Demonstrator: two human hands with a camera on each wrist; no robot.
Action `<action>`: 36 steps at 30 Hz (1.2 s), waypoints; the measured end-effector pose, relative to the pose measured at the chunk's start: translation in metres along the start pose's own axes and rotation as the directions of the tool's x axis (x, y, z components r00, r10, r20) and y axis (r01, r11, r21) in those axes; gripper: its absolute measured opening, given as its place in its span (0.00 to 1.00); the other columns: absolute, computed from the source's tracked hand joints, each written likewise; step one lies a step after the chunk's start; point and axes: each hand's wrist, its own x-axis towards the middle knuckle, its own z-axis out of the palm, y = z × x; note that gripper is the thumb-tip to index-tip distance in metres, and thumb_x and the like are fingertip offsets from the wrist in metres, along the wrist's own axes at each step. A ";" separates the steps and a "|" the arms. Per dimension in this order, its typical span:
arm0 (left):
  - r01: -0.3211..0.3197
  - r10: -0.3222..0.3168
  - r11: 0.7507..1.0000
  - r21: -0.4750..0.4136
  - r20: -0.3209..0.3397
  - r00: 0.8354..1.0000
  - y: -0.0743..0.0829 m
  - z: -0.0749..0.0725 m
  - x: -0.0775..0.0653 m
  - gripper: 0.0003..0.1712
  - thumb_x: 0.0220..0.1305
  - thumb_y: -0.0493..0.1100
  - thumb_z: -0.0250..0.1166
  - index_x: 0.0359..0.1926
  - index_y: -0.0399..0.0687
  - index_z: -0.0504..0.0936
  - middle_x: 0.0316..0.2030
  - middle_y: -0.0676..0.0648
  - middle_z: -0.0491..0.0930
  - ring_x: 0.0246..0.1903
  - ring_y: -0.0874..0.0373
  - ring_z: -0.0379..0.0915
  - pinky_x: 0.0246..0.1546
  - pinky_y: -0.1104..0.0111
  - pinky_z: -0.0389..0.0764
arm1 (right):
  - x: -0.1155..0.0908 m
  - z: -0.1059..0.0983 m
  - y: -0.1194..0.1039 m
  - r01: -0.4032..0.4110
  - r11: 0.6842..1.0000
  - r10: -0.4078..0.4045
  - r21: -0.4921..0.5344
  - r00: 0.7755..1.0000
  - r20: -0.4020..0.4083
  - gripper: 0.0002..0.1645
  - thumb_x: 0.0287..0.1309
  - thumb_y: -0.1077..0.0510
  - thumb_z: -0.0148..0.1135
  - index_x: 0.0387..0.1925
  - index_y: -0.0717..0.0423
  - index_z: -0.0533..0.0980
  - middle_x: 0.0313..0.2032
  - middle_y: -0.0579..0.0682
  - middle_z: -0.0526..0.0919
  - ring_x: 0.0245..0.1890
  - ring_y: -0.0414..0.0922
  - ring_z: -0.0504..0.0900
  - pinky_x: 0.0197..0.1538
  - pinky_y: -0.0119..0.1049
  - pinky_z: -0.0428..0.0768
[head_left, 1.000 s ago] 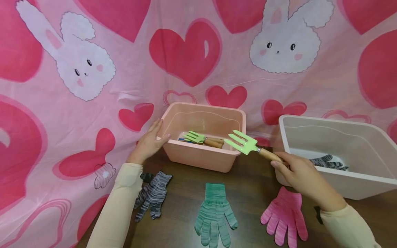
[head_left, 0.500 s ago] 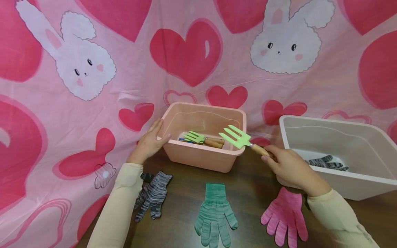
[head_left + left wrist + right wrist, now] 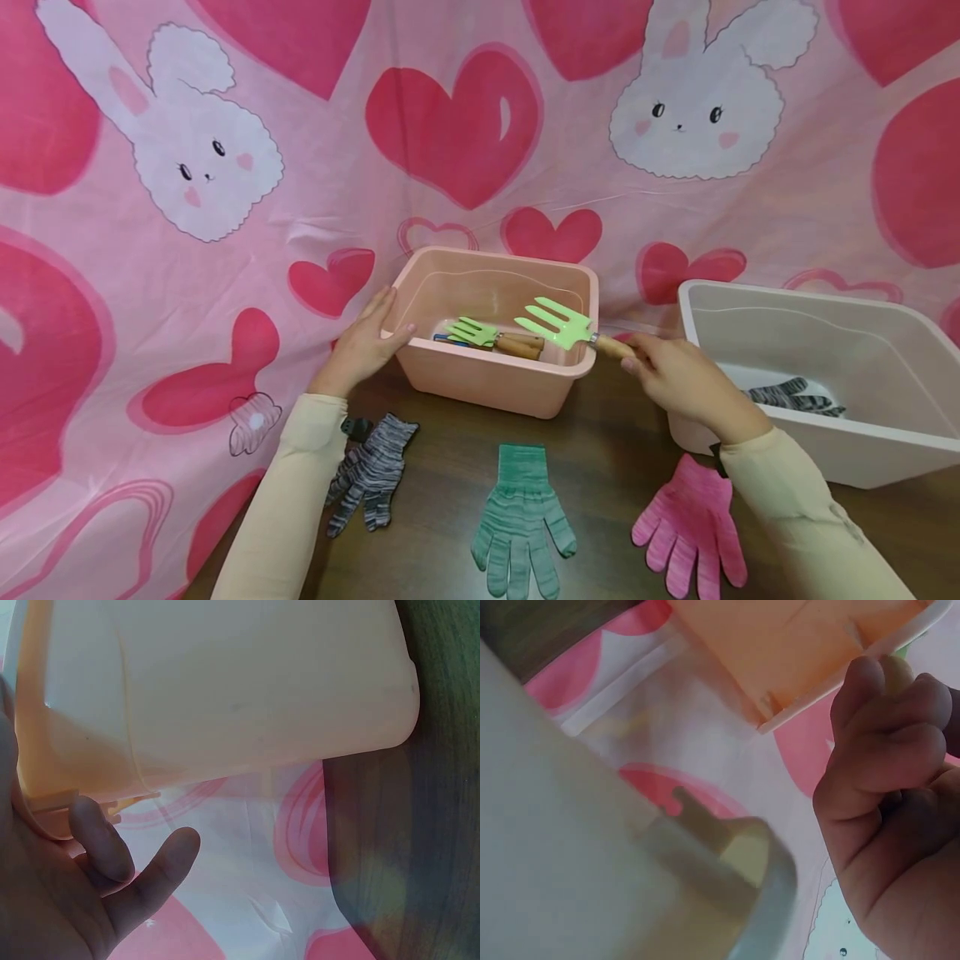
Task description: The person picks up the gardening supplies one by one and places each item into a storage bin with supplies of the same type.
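Note:
My right hand (image 3: 686,379) grips the wooden handle of a hand fork (image 3: 567,327) with light green tines. The fork's head is over the right end of a pink plastic bin (image 3: 480,379). Inside that bin lie a smaller green hand fork (image 3: 474,332), wooden handles and something blue, partly hidden by the front wall. My left hand (image 3: 362,346) holds the bin at its left front corner, with fingers along the side under the rim (image 3: 45,817). In the right wrist view, curled fingers (image 3: 892,750) cover most of the fork handle.
A grey-white bin (image 3: 817,437) stands to the right with a striped dark glove (image 3: 795,394) inside. On the brown table lie a grey striped glove (image 3: 372,472), a green glove (image 3: 521,521) and a pink glove (image 3: 692,527). A heart-print cloth (image 3: 465,125) hangs behind.
My right hand has carried the hand fork leftward and slightly up, from beside the pink bin's right rim to over it. The left hand stays at the bin's corner.

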 end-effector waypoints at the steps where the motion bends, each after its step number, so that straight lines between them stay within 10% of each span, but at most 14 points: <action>1: 0.000 0.000 1.000 0.000 0.000 1.000 0.000 0.000 0.000 0.53 0.67 0.68 0.58 0.81 0.48 0.46 0.80 0.44 0.44 0.77 0.43 0.42 0.72 0.43 0.52 | 0.003 0.001 -0.001 0.004 1.000 -0.004 -0.005 1.000 -0.002 0.13 0.65 0.57 0.67 0.44 0.62 0.77 0.21 0.45 0.70 0.22 0.44 0.70 0.27 0.40 0.71; 36: 0.005 -0.005 1.000 -0.005 -0.006 1.000 0.001 0.000 -0.001 0.53 0.67 0.69 0.56 0.81 0.50 0.47 0.80 0.46 0.44 0.76 0.42 0.44 0.71 0.43 0.53 | 0.132 0.033 -0.010 0.119 0.987 -0.119 -0.105 0.993 0.007 0.12 0.68 0.57 0.60 0.47 0.60 0.75 0.38 0.56 0.81 0.40 0.58 0.80 0.46 0.58 0.79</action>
